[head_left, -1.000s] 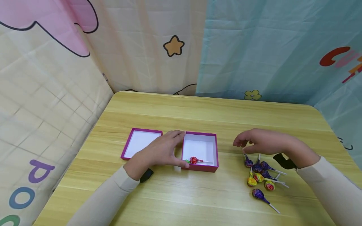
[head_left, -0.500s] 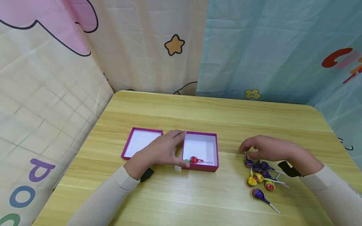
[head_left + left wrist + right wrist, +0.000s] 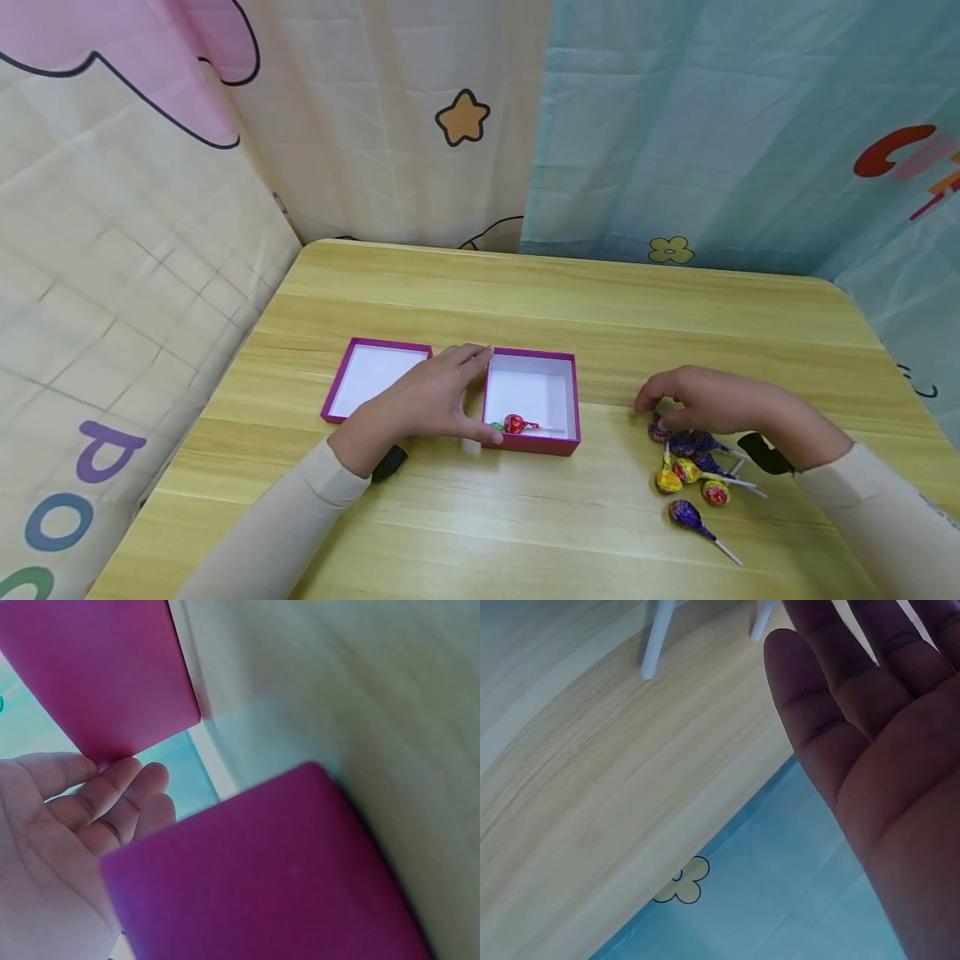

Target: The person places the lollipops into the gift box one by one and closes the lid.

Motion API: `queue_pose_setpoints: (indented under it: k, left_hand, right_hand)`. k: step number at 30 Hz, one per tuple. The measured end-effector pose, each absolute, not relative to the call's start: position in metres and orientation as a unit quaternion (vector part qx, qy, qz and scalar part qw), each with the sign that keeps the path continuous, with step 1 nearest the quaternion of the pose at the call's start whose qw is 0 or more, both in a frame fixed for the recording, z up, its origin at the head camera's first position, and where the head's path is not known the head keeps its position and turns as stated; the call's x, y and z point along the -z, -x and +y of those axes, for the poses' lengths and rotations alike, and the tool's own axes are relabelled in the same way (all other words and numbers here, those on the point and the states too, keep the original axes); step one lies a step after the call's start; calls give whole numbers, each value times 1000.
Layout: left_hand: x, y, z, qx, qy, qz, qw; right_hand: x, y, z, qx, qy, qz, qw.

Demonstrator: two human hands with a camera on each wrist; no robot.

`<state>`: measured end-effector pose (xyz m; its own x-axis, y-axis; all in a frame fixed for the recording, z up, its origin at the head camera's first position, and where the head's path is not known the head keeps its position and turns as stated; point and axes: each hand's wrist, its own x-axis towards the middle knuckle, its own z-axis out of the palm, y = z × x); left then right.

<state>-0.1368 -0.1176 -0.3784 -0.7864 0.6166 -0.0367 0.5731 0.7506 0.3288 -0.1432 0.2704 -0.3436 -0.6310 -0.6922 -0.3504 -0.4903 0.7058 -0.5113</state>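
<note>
Round purple-wrapped lollipop [image 3: 660, 431] is probably being grasped by right hand [image 3: 708, 399], pinch unclear, next needing lifting; spread left hand [image 3: 435, 393] is touching magenta square cardboard box [image 3: 531, 446].

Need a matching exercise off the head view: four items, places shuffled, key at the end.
1. red lollipop
2. box lid
3. purple lollipop nearest the camera
4. orange star

A. left of the open box
B. printed on the curtain
C. on the table, apart from the lollipop cluster
D. inside the open box

Pairs: 1-D, 2-A, 3-C, 4-B
</note>
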Motion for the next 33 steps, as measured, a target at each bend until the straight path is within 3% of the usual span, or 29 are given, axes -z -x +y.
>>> queue_pose_setpoints:
  k: [17, 33]
  left_hand:
    - [378, 137, -117, -146, -316, 934, 76]
    - [379, 137, -117, -153, -317, 933, 71]
  right_hand:
    - [354, 142, 275, 188, 339, 880, 276]
    - [356, 146, 274, 190, 333, 866, 321]
